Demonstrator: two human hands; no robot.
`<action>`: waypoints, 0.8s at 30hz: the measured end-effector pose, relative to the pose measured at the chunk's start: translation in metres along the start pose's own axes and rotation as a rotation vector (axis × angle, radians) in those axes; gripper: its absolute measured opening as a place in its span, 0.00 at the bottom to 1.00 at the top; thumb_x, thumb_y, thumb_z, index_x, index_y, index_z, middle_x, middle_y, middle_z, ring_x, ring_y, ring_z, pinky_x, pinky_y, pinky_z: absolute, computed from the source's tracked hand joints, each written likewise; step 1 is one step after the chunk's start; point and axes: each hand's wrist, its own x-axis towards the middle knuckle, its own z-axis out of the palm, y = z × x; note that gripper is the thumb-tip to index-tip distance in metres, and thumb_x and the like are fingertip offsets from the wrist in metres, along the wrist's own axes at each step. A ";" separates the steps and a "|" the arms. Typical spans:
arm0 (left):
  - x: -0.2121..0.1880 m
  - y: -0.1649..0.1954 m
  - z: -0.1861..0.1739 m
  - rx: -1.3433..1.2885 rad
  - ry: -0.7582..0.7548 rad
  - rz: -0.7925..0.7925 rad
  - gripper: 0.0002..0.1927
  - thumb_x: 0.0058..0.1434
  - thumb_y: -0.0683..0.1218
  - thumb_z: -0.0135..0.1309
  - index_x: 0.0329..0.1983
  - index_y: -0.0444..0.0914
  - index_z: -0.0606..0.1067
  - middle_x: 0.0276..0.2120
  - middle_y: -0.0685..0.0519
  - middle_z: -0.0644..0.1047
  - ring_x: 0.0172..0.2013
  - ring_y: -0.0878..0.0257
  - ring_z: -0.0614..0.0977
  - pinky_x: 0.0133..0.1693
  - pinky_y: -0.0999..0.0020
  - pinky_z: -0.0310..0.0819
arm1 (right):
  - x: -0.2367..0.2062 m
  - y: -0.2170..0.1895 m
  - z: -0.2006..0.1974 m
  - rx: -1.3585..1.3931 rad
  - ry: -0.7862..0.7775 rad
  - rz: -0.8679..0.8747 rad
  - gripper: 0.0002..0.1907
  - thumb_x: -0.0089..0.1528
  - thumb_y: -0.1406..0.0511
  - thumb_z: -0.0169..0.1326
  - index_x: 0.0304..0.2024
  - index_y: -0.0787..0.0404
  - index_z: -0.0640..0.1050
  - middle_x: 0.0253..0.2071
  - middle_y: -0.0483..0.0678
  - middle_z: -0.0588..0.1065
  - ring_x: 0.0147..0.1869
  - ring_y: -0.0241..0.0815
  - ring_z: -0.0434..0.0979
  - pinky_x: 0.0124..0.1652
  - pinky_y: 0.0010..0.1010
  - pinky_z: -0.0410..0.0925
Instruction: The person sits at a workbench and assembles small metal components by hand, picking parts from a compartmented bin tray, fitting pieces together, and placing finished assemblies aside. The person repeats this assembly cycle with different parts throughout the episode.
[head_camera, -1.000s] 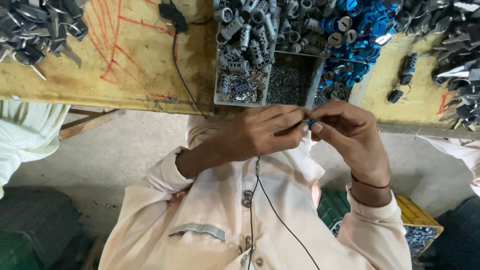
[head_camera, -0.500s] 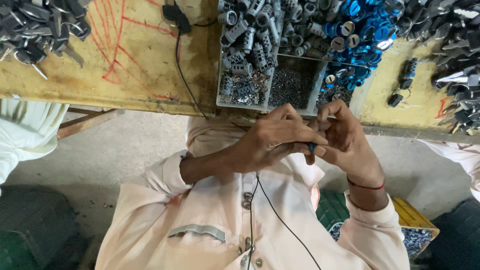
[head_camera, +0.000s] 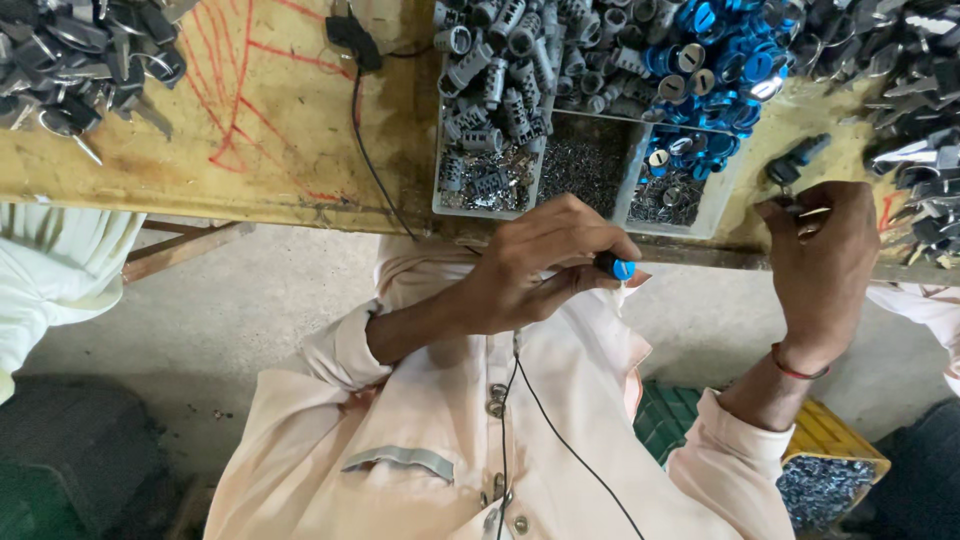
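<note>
Cylinder (head_camera: 618, 267) between left fingers (head_camera: 590, 262)

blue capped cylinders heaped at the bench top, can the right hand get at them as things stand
Probably yes: the right hand is already up at the bench edge, just below and beside the blue capped cylinders, with only small loose parts between.

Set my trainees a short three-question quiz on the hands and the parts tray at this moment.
1. Multiple choice: what colour is the tip of the small part pinched in the left hand? A red, B blue, C yellow.
2. True or false: the right hand rests in the person's lap.
3. Fill in: the divided tray sits on a ____ painted table.
Key: 1 B. 2 False: it is up at the table edge, by a dark key-like piece. 3 yellow.
</note>
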 end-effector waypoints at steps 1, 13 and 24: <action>0.000 0.000 0.001 0.014 -0.005 0.007 0.19 0.62 0.35 0.67 0.53 0.39 0.75 0.46 0.55 0.80 0.45 0.59 0.81 0.45 0.65 0.78 | -0.002 0.008 0.002 0.065 0.045 0.035 0.17 0.73 0.72 0.66 0.49 0.71 0.69 0.42 0.55 0.74 0.39 0.48 0.76 0.41 0.31 0.70; 0.000 -0.001 0.011 0.164 0.017 0.102 0.20 0.63 0.34 0.66 0.56 0.34 0.72 0.48 0.51 0.78 0.49 0.54 0.81 0.46 0.62 0.78 | -0.016 -0.127 -0.003 1.194 0.382 -0.020 0.16 0.67 0.72 0.61 0.53 0.63 0.68 0.40 0.51 0.77 0.28 0.36 0.79 0.26 0.26 0.70; -0.015 -0.002 0.009 0.260 0.045 0.143 0.22 0.63 0.31 0.64 0.59 0.30 0.71 0.49 0.44 0.76 0.50 0.47 0.80 0.48 0.56 0.77 | -0.036 -0.130 0.007 0.404 0.096 -0.465 0.27 0.63 0.79 0.66 0.60 0.62 0.70 0.50 0.57 0.76 0.49 0.49 0.82 0.41 0.31 0.75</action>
